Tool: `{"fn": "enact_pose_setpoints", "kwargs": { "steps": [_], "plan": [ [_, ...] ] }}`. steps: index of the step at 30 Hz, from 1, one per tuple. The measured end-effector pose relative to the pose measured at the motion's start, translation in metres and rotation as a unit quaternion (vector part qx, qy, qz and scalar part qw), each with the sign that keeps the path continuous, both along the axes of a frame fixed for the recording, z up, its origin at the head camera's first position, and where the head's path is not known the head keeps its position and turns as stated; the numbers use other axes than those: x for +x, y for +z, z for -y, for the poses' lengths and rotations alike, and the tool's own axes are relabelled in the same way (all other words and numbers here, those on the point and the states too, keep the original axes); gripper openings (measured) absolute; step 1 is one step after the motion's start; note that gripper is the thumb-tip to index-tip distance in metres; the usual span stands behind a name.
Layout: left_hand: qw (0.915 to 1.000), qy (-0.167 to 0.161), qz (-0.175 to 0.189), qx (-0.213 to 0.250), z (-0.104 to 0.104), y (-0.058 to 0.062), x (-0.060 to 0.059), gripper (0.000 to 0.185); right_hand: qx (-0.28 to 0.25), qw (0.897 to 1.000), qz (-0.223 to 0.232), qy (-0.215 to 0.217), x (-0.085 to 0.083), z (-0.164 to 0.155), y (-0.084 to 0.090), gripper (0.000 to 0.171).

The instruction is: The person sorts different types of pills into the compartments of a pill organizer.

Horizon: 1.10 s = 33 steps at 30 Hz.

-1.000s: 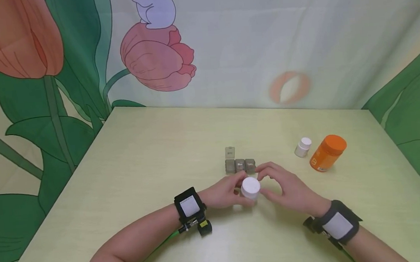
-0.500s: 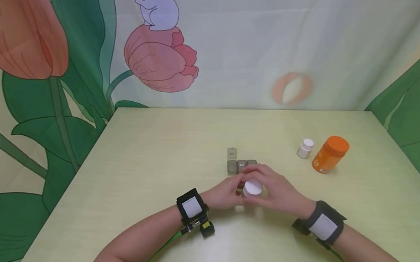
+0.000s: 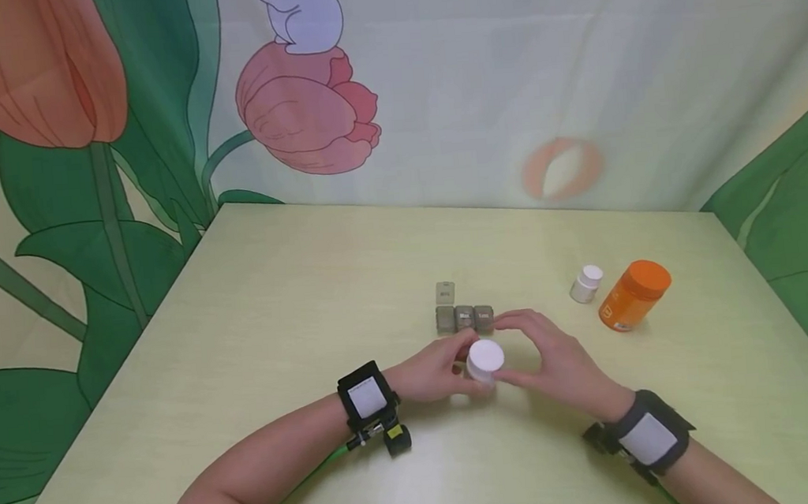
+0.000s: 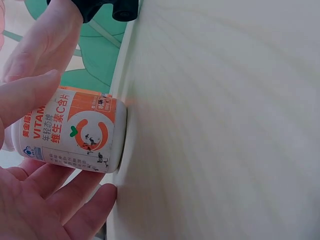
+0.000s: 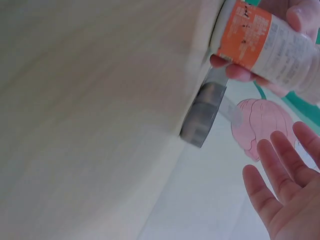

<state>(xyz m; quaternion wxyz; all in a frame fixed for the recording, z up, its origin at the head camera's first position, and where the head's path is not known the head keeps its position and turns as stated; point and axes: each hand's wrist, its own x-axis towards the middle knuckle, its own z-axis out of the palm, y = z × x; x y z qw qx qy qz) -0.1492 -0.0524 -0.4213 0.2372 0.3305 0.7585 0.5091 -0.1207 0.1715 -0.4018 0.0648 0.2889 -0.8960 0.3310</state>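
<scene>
A vitamin bottle [image 3: 484, 361] with a white cap and an orange and white label [image 4: 70, 132] stands on the table just in front of me. My left hand [image 3: 445, 369] grips its side, its fingers [image 4: 35, 92] curled round the label. My right hand [image 3: 536, 346] arches beside the cap with its fingers [image 5: 280, 192] spread and straight, a little apart from the bottle [image 5: 265, 37]. Just behind both hands lies a grey pill organizer [image 3: 462, 317] with one lid flipped up.
A small white bottle [image 3: 585, 284] and a tilted orange bottle [image 3: 631, 295] sit at the right of the pale green table [image 3: 273, 310]. A flower-print curtain hangs behind the far edge. The pill organizer [image 5: 205, 112] lies close to the held bottle.
Half a second ago my right hand covered the bottle's cap; it has drawn back to the right and opened. The left hand keeps its grip in the same place.
</scene>
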Motion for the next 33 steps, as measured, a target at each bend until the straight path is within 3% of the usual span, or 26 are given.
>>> {"fn": "enact_pose_setpoints", "kwargs": {
  "steps": [4, 10, 23, 28, 33],
  "plan": [
    [1.0000, 0.001, 0.004, 0.000, 0.000, 0.000, 0.000, 0.038, -0.018, 1.000, 0.013, -0.006, 0.001, -0.006, -0.001, 0.055],
    [1.0000, 0.002, 0.004, -0.001, 0.000, -0.001, 0.000, 0.038, -0.055, 0.998, 0.025, 0.037, 0.002, -0.005, -0.003, 0.038],
    [0.9999, 0.003, 0.010, 0.013, 0.001, -0.003, -0.001, 0.041, -0.078, 0.992, 0.057, 0.077, 0.001, 0.008, -0.002, 0.049],
    [0.9999, 0.005, 0.005, 0.009, 0.001, -0.004, -0.001, 0.050, -0.080, 0.992, 0.054, 0.078, -0.001, 0.015, -0.003, 0.049],
    [1.0000, 0.001, 0.003, 0.006, 0.001, -0.004, -0.001, 0.045, -0.076, 0.993, 0.044, 0.076, -0.002, 0.017, -0.004, 0.046]
  ]
}}
